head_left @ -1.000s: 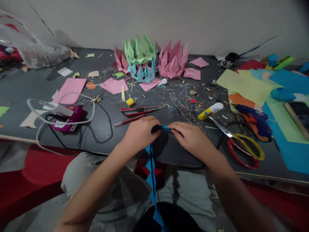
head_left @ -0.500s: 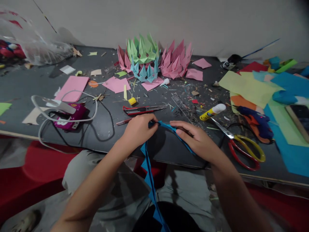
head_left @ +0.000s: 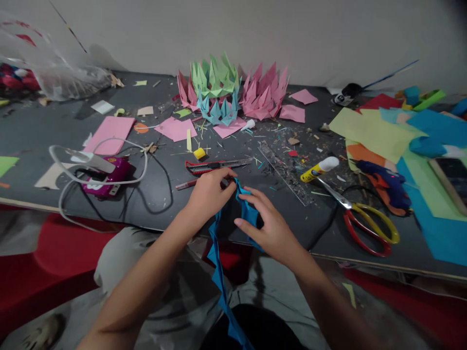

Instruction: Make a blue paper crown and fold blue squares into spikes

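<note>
Your left hand [head_left: 211, 194] pinches a blue zigzag paper strip [head_left: 220, 279] between thumb and fingers; your right hand [head_left: 273, 228] is spread, thumb well apart from the fingers, fingertips at the strip's other stretch; cannot tell whether they press. Grip sits above the near margin of the dark table [head_left: 47, 126], whose front edge passes just on your side of it. Bare tabletop shows left of the grip as far as the looped cable [head_left: 140, 167]; on the right, a strip of it lies between your fingers and the clear ruler [head_left: 286, 175]. Strip's long axis runs from the pinch toward you, over the edge, slanting slightly right at its lower part; teeth along that run point left. At the pinch it bends, the shorter stretch coming down inside your right hand. Just beyond the grip: red utility knife [head_left: 204, 166]. Farther right: yellow glue stick [head_left: 317, 170], lettering too small to read. Far left: plastic bag [head_left: 69, 78], red print illegible.
</note>
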The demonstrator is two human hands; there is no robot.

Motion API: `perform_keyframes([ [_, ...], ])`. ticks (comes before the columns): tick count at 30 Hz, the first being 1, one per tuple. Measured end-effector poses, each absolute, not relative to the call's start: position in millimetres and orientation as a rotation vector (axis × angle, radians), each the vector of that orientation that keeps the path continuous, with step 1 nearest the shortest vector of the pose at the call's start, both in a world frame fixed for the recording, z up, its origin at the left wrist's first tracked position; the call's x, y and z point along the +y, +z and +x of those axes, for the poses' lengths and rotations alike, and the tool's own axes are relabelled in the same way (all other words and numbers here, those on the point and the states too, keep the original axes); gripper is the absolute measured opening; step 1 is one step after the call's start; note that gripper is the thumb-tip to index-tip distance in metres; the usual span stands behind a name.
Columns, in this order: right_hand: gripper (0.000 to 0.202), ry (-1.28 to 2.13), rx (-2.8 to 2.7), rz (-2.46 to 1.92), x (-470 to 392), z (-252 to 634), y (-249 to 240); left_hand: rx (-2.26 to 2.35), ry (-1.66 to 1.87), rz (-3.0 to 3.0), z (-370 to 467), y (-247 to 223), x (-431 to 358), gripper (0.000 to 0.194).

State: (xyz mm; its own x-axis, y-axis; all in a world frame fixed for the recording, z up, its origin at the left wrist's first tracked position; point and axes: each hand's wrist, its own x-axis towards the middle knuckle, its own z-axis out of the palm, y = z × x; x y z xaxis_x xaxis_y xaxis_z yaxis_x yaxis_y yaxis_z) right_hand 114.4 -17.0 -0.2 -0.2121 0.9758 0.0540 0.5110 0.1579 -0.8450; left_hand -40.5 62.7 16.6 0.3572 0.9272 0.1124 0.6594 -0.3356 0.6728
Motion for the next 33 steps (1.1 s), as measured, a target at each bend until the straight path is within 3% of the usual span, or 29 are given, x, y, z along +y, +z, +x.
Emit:
perform_keyframes([
  [3, 0.035, 0.95, -1.682, -1.382, -9, 126, 1, 1.339, 0.681, 2.129, -41, 16, 63, 0.019],
  [8, 0.033, 1.36, -1.471, -1.289, 14, 147, 0, 1.143, 0.649, 2.182, -42, 19, 62, 0.017],
  [13, 0.027, 1.332, -1.392, -1.266, 27, 147, -8, 0.992, 0.7, 2.143, -41, 18, 61, 0.017],
  [23, 0.031, 1.819, -0.895, -1.048, 22, 142, -17, 1.063, 0.928, 1.969, -33, 20, 57, 0.016],
  [33, 0.026, 1.572, -0.938, -1.145, 27, 135, -16, 1.102, 0.883, 1.722, -33, 11, 58, 0.015],
])
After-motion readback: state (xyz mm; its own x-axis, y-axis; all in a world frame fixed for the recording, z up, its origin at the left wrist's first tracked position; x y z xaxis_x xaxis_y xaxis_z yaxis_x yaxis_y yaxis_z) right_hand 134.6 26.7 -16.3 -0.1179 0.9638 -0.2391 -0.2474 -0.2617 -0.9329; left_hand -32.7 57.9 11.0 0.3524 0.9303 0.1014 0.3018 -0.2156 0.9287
